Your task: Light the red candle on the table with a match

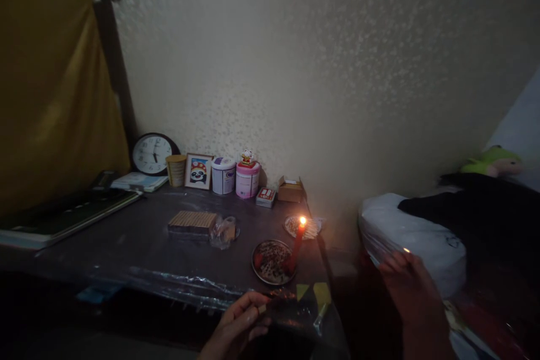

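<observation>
Dark tabletop (152, 250) w/ lit red candle (299, 241) near-vert, flame up; L hand (241, 318) pinching short tan piece (262, 309), end pointing R; R hand (407, 281) blurred, can't tell grip.

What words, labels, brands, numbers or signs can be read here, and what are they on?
"12": top of the clock's face.
"6": bottom of the same face.
Too small or blurred to read: the clock's smaller print, and lettering on the white tub, pink tub and red-and-white box.

The plastic-covered desk (143, 230) carries a cup (176, 173), a picture frame (198, 172), a white tub (223, 178), a pink tub (247, 181), a cardboard box (290, 191) and, nearer, a round plate (273, 282).
</observation>
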Motion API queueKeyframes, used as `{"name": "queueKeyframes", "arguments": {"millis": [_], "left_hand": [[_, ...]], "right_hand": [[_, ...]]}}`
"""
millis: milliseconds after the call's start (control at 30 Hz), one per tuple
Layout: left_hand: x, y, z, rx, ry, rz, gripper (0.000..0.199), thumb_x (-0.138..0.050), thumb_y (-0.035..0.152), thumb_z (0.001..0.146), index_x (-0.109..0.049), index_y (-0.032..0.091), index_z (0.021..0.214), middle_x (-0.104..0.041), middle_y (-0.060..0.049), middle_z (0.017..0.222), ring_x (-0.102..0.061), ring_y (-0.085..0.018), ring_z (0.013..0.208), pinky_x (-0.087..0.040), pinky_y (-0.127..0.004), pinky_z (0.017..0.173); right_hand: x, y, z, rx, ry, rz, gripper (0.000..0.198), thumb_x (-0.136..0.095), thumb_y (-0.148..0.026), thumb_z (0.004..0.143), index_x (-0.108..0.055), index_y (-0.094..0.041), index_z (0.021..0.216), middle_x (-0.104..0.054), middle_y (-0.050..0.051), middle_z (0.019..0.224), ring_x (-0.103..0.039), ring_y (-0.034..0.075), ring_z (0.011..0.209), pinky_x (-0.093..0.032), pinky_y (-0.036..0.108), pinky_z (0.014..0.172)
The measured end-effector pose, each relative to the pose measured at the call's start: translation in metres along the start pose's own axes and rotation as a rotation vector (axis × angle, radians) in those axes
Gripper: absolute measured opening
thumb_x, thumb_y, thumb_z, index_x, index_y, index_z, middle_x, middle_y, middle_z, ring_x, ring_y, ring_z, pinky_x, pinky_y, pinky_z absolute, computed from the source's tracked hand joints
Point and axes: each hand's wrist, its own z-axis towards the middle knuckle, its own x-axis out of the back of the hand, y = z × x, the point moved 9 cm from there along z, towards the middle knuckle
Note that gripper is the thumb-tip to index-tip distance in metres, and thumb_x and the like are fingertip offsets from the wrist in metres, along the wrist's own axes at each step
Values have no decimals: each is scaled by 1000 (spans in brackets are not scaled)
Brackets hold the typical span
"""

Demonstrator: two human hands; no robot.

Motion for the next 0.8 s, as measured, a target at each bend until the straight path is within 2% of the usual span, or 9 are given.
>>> {"name": "queueKeyframes", "arguments": {"millis": [67,133,167,233,333,633,800], "left_hand": [[-2,-1,0,4,-12,4,28,-73,35,68,-67,20,90,-65,-2,83,-60,-15,80,-43,-27,75],[-2,-1,-1,-2,-13,4,26,-72,35,69,-67,20,90,-65,-2,84,-60,-15,80,-43,-26,75],[-2,0,-2,-6,-14,4,26,-72,34,70,-67,20,91,-65,-3,85,-60,-15,80,-43,-26,74],[-2,0,-2,-12,-15,5,25,-71,34,71,-67,20,92,-65,-3,88,-59,-15,82,-43,-26,75],[-1,1,-1,-10,-12,10,25,-71,34,72,-67,19,92,-65,-3,88,-59,-15,82,-43,-26,75],[-1,0,0,-8,-22,2,25,-71,34,71,-67,19,90,-65,-3,84,-58,-15,80,-42,-25,73],[-1,0,-1,-4,-18,-3,24,-71,33,71,-67,19,91,-65,-4,85,-59,-16,81,-42,-26,73]], "right_hand": [[-5,4,-2,36,-61,-180,43,-49,-65,67,-40,-26,50,-45,-3,50,-42,13,47,-38,28,48],[-10,21,-2,15,-90,-332,35,-65,-55,58,-49,-25,49,-52,-2,50,-47,15,51,-39,29,52],[-11,30,-2,2,-80,-375,31,-69,-50,54,-53,-25,49,-54,-2,50,-48,16,52,-39,29,54],[-12,46,1,-21,-54,-406,26,-68,-49,55,-60,-24,54,-59,-1,53,-52,18,56,-40,29,57],[-17,60,4,-45,-30,-404,29,-62,-51,60,-63,-22,59,-63,0,56,-57,19,59,-42,30,61],[-49,105,6,-188,2,-238,28,-67,-48,49,-65,-20,53,-64,0,52,-60,18,54,-48,28,53],[-58,122,13,-245,15,-138,27,-73,-45,47,-65,-20,53,-66,0,49,-61,16,47,-49,26,46]]}}
